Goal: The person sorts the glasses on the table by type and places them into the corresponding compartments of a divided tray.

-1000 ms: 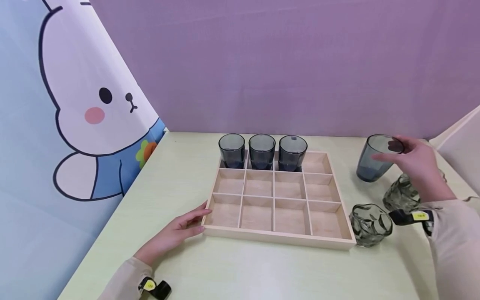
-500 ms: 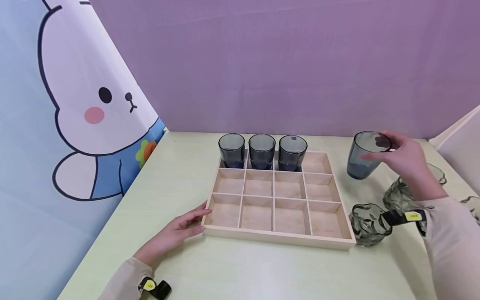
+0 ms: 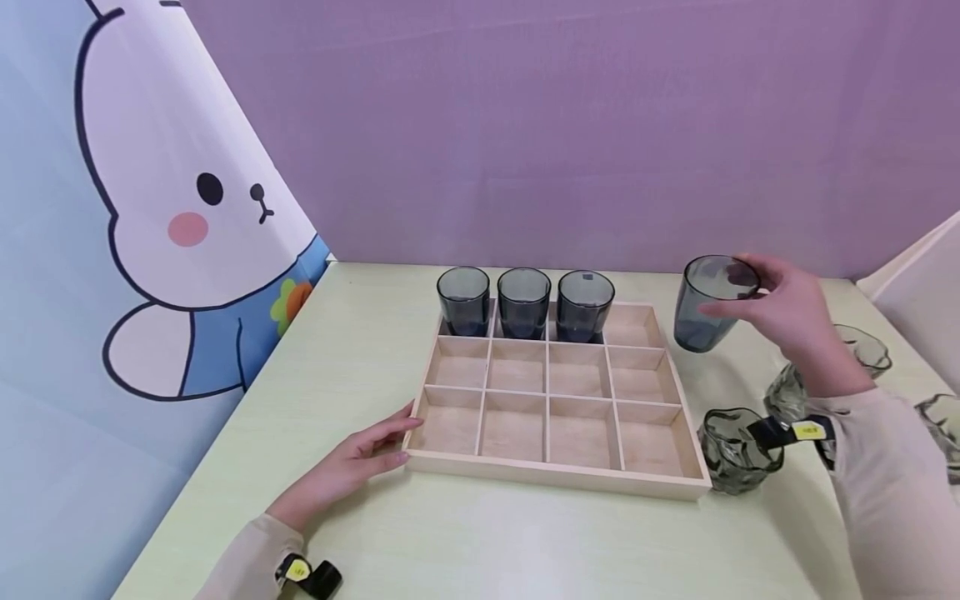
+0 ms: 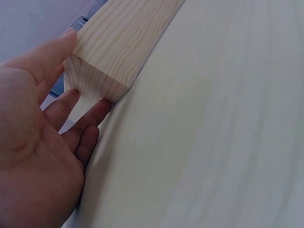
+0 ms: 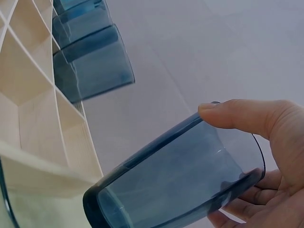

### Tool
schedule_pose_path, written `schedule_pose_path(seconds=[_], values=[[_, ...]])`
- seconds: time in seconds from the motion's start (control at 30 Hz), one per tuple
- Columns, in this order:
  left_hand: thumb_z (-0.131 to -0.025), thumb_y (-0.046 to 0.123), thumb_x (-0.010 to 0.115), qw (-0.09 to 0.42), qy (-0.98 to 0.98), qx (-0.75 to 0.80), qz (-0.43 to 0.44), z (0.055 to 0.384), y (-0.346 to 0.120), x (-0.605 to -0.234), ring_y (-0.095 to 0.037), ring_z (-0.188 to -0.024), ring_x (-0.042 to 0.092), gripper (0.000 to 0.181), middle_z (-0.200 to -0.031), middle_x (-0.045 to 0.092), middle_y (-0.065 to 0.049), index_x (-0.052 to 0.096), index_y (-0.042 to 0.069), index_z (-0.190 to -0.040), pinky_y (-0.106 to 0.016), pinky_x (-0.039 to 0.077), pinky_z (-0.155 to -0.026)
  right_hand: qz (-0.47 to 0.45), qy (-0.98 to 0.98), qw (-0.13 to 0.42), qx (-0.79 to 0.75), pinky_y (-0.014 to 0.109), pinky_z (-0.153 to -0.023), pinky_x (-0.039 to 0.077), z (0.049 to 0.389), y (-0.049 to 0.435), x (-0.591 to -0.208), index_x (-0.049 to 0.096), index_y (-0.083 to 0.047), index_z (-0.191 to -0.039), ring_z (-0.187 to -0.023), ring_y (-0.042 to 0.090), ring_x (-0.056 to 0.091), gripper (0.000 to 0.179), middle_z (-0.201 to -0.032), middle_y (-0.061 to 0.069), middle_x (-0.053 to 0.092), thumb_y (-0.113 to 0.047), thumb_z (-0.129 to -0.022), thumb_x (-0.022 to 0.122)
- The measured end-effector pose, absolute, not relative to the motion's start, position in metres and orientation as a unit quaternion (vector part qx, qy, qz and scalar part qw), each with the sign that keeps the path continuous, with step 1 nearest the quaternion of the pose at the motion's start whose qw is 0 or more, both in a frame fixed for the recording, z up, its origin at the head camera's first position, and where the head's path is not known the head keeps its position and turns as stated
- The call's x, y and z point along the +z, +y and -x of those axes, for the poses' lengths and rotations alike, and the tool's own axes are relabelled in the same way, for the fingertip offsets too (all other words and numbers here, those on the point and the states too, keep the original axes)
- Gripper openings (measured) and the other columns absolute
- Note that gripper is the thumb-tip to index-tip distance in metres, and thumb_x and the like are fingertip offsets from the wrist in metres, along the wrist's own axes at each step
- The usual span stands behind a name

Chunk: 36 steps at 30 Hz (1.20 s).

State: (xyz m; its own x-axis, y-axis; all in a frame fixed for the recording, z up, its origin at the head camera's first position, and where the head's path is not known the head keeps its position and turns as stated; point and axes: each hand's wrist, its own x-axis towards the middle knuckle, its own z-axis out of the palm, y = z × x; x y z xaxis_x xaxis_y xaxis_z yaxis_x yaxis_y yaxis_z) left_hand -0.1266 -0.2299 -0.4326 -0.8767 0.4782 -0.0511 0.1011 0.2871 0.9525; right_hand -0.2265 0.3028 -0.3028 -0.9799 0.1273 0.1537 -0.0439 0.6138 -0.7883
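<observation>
1. Three blue-grey glasses point(image 3: 523, 308) stood upright in the first three compartments, counted from the left, of the back row of a wooden tray point(image 3: 555, 477); the tray lay on the pale worktop point(image 3: 547, 533), glasses toward the worktop's back edge.
2. Right hand point(image 3: 795, 312): clamped on a fourth glass point(image 3: 696, 323), thumb on one side near the rim, fingers on the other; that glass hung tilted above the worktop, toward its back right corner, near the tray's back right corner.
3. Left hand point(image 3: 360, 454): well apart from the right; its relaxed fingers touched the tray's left wall by the front left corner, thumb laid at that corner.
4. One rippled tumbler point(image 3: 738, 454) stood by the tray's front right corner; whether the two touched I could not tell; more rippled glass point(image 3: 862, 348) showed behind the right wrist, partly covered; another tumbler point(image 3: 943, 433), partly out of view, stood toward the worktop's right edge.
5. Black wrist straps point(image 3: 772, 432) crossed both pale sleeves point(image 3: 892, 492); a purple cloth point(image 3: 540, 125) hung beyond the worktop's back edge; a cartoon figure point(image 3: 165, 167) showed beyond its left edge.
</observation>
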Motion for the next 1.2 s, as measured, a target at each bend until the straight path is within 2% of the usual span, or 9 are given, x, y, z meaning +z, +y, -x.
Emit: schedule_pose_path(seconds=[0.2,0.63,0.77,0.87,1.0,1.1,1.2], values=[[-0.099,0.015,0.061,0.165,0.782,0.571,-0.188,0.127,-0.230,-0.433,-0.044,-0.146,0.019,0.048,-0.163,0.016,-0.018,0.050,0.006,-0.145,-0.010,0.027,-0.103,0.005,-0.887,0.096,0.452,0.010,-0.075,0.040,0.228,0.291,-0.300,0.047,-0.006,-0.144,-0.105,0.005,0.050,0.083,-0.115,-0.010,0.056,-0.028,-0.076,0.089],[-0.099,0.015,0.062,0.168,0.783,0.569,-0.185,0.128,-0.230,-0.434,-0.044,-0.146,0.020,0.048,-0.163,0.016,-0.017,0.050,0.006,-0.145,-0.011,0.028,-0.102,-0.024,-0.885,0.103,0.453,0.009,-0.074,0.044,0.234,0.265,-0.300,0.048,-0.005,-0.144,-0.101,0.004,0.054,0.085,-0.124,0.003,0.058,-0.023,-0.074,0.091],[-0.099,0.016,0.062,0.168,0.786,0.568,-0.180,0.127,-0.230,-0.433,-0.043,-0.146,0.020,0.049,-0.164,0.016,-0.016,0.050,0.007,-0.146,-0.011,0.028,-0.102,-0.034,-0.884,0.104,0.455,0.010,-0.074,0.044,0.236,0.258,-0.304,0.046,-0.002,-0.146,-0.103,0.007,0.055,0.087,-0.129,0.012,0.057,-0.021,-0.074,0.091],[-0.099,0.017,0.062,0.167,0.789,0.563,-0.180,0.127,-0.230,-0.433,-0.043,-0.146,0.020,0.048,-0.164,0.017,-0.015,0.051,0.008,-0.145,-0.011,0.027,-0.102,-0.042,-0.883,0.104,0.456,0.010,-0.074,0.044,0.237,0.253,-0.306,0.047,-0.001,-0.144,-0.105,0.011,0.055,0.085,-0.129,0.014,0.058,-0.018,-0.073,0.090],[-0.099,0.016,0.062,0.165,0.790,0.562,-0.180,0.127,-0.230,-0.432,-0.042,-0.146,0.019,0.048,-0.164,0.017,-0.015,0.050,0.008,-0.146,-0.011,0.027,-0.103,-0.057,-0.885,0.097,0.453,0.011,-0.078,0.042,0.239,0.247,-0.308,0.047,0.000,-0.144,-0.115,0.022,0.055,0.084,-0.130,0.015,0.057,-0.015,-0.073,0.090],[-0.099,0.016,0.062,0.167,0.791,0.561,-0.177,0.127,-0.229,-0.432,-0.042,-0.146,0.019,0.049,-0.164,0.017,-0.014,0.050,0.008,-0.146,-0.022,0.028,-0.110,-0.067,-0.889,0.082,0.445,0.017,-0.082,0.042,0.241,0.245,-0.309,0.045,0.001,-0.145,-0.123,0.032,0.053,0.085,-0.133,0.018,0.055,-0.014,-0.074,0.089],[-0.099,0.017,0.062,0.169,0.792,0.560,-0.174,0.126,-0.229,-0.431,-0.041,-0.147,0.020,0.049,-0.164,0.017,-0.013,0.050,0.009,-0.146,-0.041,0.024,-0.114,-0.080,-0.897,0.064,0.431,0.032,-0.091,0.045,0.243,0.244,-0.310,0.044,0.002,-0.145,-0.127,0.038,0.050,0.086,-0.136,0.022,0.054,-0.014,-0.073,0.089]])
